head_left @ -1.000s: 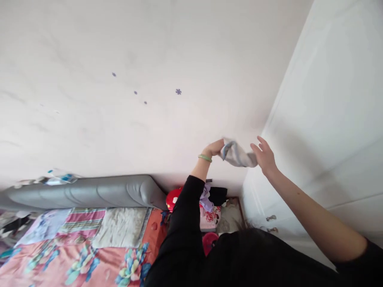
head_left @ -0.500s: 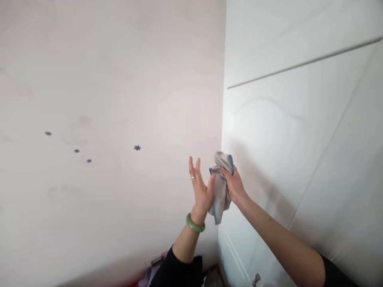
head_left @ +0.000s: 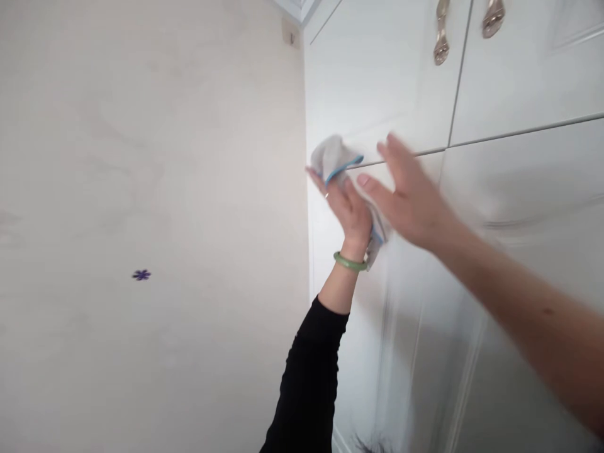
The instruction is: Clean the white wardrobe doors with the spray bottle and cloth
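The person's left hand (head_left: 342, 207) is raised at about twelve o'clock of the view, with its fingers straight and pressed together. A grey microfiber cloth (head_left: 336, 157) with a blue edge is bunched at these fingers, and its lower end hangs down beside the wrist, partly behind the other hand. I cannot tell if the left hand truly pinches the cloth or if the cloth only lies against it. The right hand (head_left: 408, 195) comes from about four o'clock. It is spread wide with open fingers and is blurred by motion. It is just beside the cloth, near the lower end, but I cannot tell if it touches.

A green bangle (head_left: 350, 262) sits on the left wrist, a small ring (head_left: 326, 195) is on one finger, and a black sleeve (head_left: 309, 384) covers the left arm from six o'clock. Behind the hands stands a white wardrobe door (head_left: 519, 75), with two metal handles (head_left: 465, 25) at about one o'clock. A pale wall (head_left: 141, 157) fills the view from seven to eleven o'clock, with a small purple flower sticker (head_left: 141, 275) at about nine o'clock.

The white panels show no clear streak or wet mark, so I cannot tell what is done and what is left. No brand, label or writing can be read.
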Available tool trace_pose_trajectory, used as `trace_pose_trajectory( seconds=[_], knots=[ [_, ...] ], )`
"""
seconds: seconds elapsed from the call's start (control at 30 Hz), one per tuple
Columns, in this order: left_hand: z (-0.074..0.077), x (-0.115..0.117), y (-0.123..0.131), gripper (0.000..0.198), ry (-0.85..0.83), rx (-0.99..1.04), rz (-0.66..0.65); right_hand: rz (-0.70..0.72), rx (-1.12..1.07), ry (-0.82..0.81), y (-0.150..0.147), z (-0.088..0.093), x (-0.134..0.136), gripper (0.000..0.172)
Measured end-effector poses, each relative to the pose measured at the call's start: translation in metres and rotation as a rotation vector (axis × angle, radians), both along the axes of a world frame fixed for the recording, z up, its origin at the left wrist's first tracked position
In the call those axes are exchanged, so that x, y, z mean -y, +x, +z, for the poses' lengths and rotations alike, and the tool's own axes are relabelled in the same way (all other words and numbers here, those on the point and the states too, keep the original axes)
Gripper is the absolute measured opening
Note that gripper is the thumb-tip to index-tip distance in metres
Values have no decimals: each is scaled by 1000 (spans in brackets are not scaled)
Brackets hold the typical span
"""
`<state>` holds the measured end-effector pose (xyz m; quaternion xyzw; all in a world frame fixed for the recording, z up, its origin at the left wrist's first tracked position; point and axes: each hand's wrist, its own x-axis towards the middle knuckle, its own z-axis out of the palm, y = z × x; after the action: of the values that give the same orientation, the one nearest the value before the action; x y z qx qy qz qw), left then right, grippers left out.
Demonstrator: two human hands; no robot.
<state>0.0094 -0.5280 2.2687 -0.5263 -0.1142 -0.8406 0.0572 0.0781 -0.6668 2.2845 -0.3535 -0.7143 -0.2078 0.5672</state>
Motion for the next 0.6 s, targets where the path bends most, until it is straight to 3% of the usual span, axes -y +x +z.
trace_pose_trajectory(
  seconds=[0.1, 0.13, 0.2, 0.3, 0.43, 0.53, 0.6],
  knots=[
    [67, 10, 58, 55, 282, -351, 21, -423, 293, 282, 53, 44, 35, 83],
    [83, 11, 75, 55, 361, -488, 39, -518, 394, 324, 69, 56, 43, 84],
    [100, 8, 99, 63, 452, -569, 74, -611, 552, 326, 98, 75, 51, 82],
    [101, -13, 97, 76, 490, -537, 103, -605, 601, 198, 125, 96, 43, 66],
    [96, -62, 47, 71, 327, -480, 95, -683, 548, -15, 120, 118, 20, 35],
    [100, -89, 15, 63, 137, -372, 76, -714, 594, -25, 103, 136, 12, 51],
    [100, -89, 12, 57, 75, -335, 80, -687, 599, 42, 95, 147, 13, 51]
  ],
)
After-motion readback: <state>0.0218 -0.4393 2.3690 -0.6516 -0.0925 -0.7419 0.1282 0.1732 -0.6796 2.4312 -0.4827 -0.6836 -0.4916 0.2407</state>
